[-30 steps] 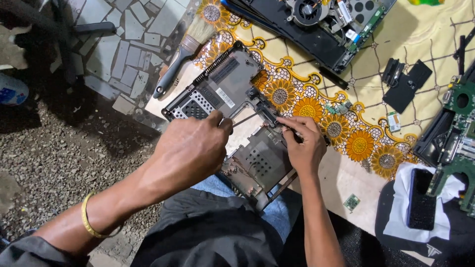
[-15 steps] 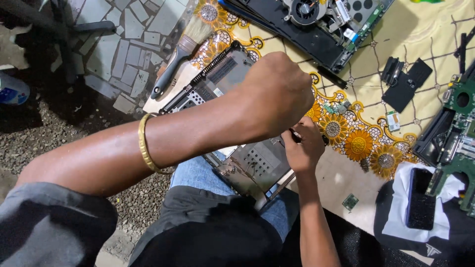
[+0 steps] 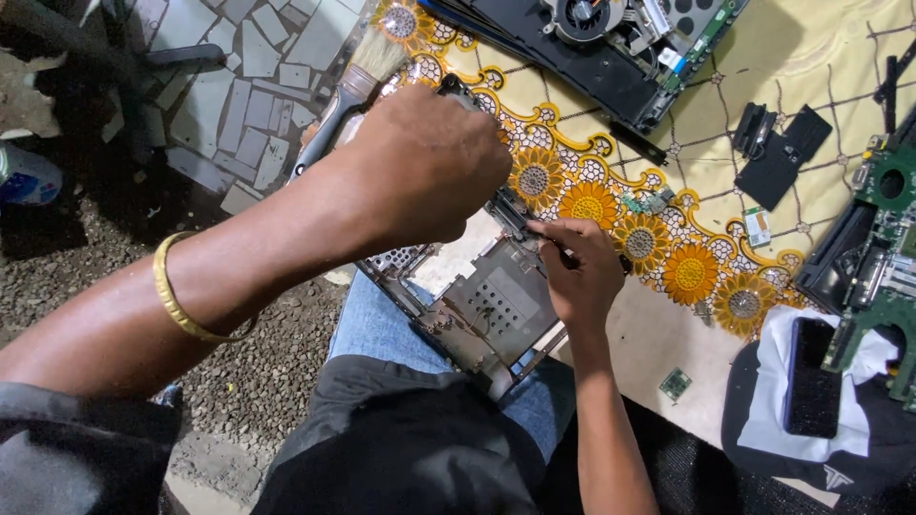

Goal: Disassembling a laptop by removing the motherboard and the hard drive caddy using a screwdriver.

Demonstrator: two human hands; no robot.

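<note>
Paintbrush (image 3: 355,84) beside laptop chassis (image 3: 487,315)

The laptop chassis (image 3: 487,310) rests across the person's lap, against the near edge of the desk (image 3: 658,343). A brush (image 3: 358,81) lies at its far left. Behind it sits another opened laptop (image 3: 611,57); to the right, a circuit board (image 3: 883,257), with what may be a phone (image 3: 811,377) on a cloth (image 3: 763,420) before it.

Left hand (image 3: 425,162) lifted off the laptop chassis (image 3: 487,305), raised toward the camera, now covering the chassis's upper half. Paintbrush (image 3: 353,86) beside it more exposed. Right hand (image 3: 572,272) shifted slightly lower on chassis edge.
</note>
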